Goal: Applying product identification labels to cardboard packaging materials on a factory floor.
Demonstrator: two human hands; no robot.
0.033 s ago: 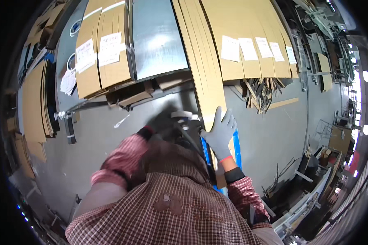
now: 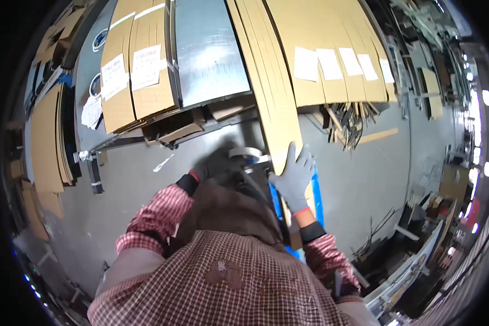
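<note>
My right hand (image 2: 293, 177), in a grey glove with a red cuff edge, lies with fingers spread on the near end of a long stack of narrow cardboard strips (image 2: 277, 117). Blue edging (image 2: 317, 198) shows beside that wrist, under the strips. My left hand (image 2: 216, 164), in a dark glove, is in shadow left of the strips. Close to it is a white roll of tape (image 2: 246, 152) with some blue at its core. The left fingers blend into the dark, so their grip on the roll is not clear.
Labelled cardboard stacks (image 2: 331, 32) lie right of the strips, and two more (image 2: 146, 103) lie left, beyond a metal tabletop (image 2: 209, 54). Loose cardboard offcuts (image 2: 350, 125) hang under the right stack. Flat cardboard sheets (image 2: 43, 136) stand at far left.
The tape roll has shifted slightly to the right. My left forearm has moved a little outward to the left. My right hand stays on the strips.
</note>
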